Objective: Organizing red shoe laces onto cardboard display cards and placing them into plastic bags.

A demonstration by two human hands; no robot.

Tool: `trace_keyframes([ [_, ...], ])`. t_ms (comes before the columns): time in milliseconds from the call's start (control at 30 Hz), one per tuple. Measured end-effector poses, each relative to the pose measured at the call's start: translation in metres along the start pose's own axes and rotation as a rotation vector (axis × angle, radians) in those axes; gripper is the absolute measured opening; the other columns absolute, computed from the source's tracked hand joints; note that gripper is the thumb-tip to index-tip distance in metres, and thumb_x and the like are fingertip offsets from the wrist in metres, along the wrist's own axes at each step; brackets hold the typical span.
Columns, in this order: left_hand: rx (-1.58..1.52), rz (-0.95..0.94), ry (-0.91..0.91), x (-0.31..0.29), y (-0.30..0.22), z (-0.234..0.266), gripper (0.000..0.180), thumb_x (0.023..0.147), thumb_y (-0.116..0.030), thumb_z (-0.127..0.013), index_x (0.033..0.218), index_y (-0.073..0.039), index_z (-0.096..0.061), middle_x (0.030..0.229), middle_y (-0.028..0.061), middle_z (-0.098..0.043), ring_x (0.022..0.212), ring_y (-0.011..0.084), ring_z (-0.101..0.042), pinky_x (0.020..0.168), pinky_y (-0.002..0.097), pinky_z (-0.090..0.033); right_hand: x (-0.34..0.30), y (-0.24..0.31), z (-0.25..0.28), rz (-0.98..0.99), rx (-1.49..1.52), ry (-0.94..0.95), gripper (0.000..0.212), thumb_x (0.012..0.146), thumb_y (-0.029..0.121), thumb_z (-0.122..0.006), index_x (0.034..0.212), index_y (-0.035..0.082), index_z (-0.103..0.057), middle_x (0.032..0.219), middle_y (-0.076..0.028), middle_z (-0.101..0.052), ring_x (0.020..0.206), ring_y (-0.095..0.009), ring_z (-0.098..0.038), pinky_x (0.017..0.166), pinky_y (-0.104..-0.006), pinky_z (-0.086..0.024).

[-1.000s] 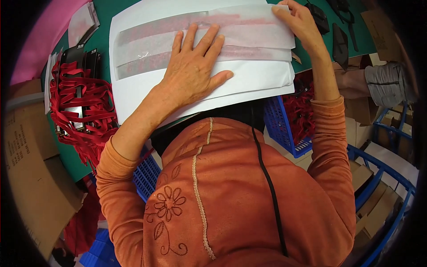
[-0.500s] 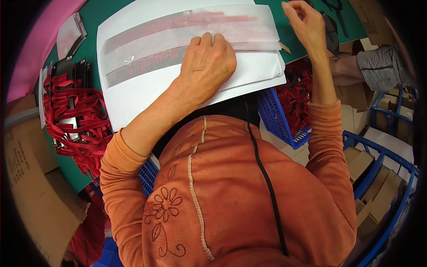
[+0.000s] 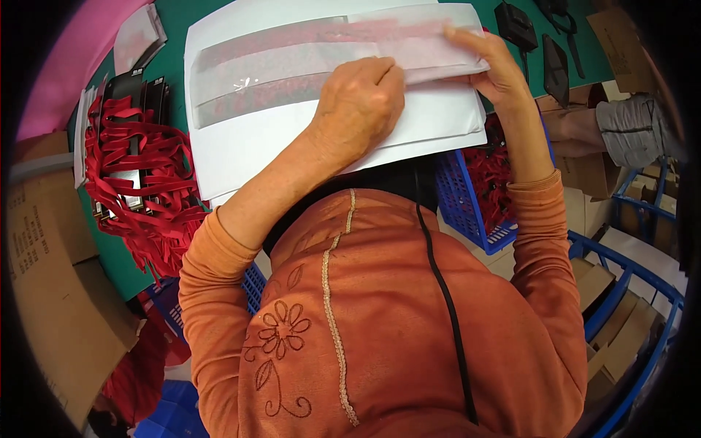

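A long translucent whitish sleeve [image 3: 277, 60] with grey bands lies on a stack of white paper sheets [image 3: 234, 157]. Something reddish shows faintly through it. My left hand [image 3: 359, 109] is closed, knuckles up, and rests on the middle of the sleeve near its lower edge; the fingertips are hidden, so what they pinch cannot be seen. At the sleeve's right end, my right hand [image 3: 500, 69] grips it, with one finger stretched over its top and the others at its edge.
Red lanyards [image 3: 139, 182] with black cards lie heaped on the green table [image 3: 117, 263] at left. A blue basket [image 3: 467, 201] of red straps stands at right below the table edge. Black devices [image 3: 516, 25] lie far right. Cardboard boxes [image 3: 51, 255] flank the left side.
My right hand has come down and left from above the table's right side onto the sleeve's right end and taken hold of it. My left hand stays closed on the sleeve.
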State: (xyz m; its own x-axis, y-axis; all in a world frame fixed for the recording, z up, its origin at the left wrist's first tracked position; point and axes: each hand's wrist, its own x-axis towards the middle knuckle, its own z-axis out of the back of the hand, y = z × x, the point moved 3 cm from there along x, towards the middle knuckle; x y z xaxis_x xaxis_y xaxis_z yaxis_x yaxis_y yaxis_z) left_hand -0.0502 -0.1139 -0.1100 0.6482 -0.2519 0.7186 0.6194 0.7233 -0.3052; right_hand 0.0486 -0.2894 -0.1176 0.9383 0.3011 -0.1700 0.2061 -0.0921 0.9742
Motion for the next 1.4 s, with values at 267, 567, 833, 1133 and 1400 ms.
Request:
trace_keyframes([
  [267, 0.138, 0.058, -0.013, -0.009, 0.028, 0.012, 0.004, 0.072, -0.002, -0.056, 0.075, 0.000, -0.056, 0.087, 0.0105, -0.053, 0.078, 0.0240, -0.050, 0.064, 0.0326, -0.042, -0.001, 0.017, -0.009, 0.013, -0.158, 0.027, 0.033, 0.078, 0.019, -0.066, 0.097, -0.008, -0.059, 0.088, -0.013, -0.063, 0.070, -0.015, -0.058, 0.060, -0.0209, -0.047],
  [567, 0.266, 0.075, 0.164, -0.015, 0.026, 0.023, 0.009, 0.077, -0.007, -0.057, 0.080, 0.000, -0.061, 0.090, 0.0100, -0.053, 0.083, 0.0254, -0.048, 0.074, 0.0371, -0.039, 0.002, 0.037, -0.094, 0.033, 0.086, 0.283, 0.028, 0.079, 0.017, -0.064, 0.096, -0.006, -0.060, 0.085, -0.011, -0.063, 0.070, -0.011, -0.057, 0.062, -0.0182, -0.045],
  [833, 0.155, 0.053, 0.134, -0.030, 0.037, 0.047, 0.009, 0.076, -0.009, -0.057, 0.078, 0.000, -0.059, 0.087, 0.0108, -0.052, 0.080, 0.0257, -0.047, 0.075, 0.0360, -0.040, 0.031, 0.016, -0.138, -0.024, 0.054, 0.343, 0.026, 0.078, 0.017, -0.065, 0.092, -0.004, -0.060, 0.085, -0.012, -0.062, 0.069, -0.014, -0.058, 0.063, -0.0193, -0.046],
  [1133, 0.188, 0.003, 0.120, -0.048, 0.026, 0.066, 0.011, 0.076, -0.011, -0.055, 0.078, 0.000, -0.057, 0.082, 0.0117, -0.051, 0.077, 0.0250, -0.047, 0.077, 0.0344, -0.041, 0.042, -0.008, -0.165, -0.124, 0.136, 0.338, 0.031, 0.078, 0.015, -0.064, 0.098, -0.009, -0.058, 0.086, -0.018, -0.063, 0.071, -0.020, -0.062, 0.060, -0.0277, -0.054],
  [1400, 0.294, -0.031, 0.106, -0.054, 0.016, 0.073, 0.011, 0.074, -0.009, -0.053, 0.081, 0.000, -0.055, 0.080, 0.0110, -0.049, 0.070, 0.0241, -0.047, 0.073, 0.0309, -0.041, 0.024, 0.000, -0.182, -0.153, 0.296, 0.663, 0.051, 0.087, 0.043, -0.050, 0.100, -0.006, -0.058, 0.095, -0.018, -0.063, 0.082, -0.023, -0.065, 0.068, -0.0258, -0.055],
])
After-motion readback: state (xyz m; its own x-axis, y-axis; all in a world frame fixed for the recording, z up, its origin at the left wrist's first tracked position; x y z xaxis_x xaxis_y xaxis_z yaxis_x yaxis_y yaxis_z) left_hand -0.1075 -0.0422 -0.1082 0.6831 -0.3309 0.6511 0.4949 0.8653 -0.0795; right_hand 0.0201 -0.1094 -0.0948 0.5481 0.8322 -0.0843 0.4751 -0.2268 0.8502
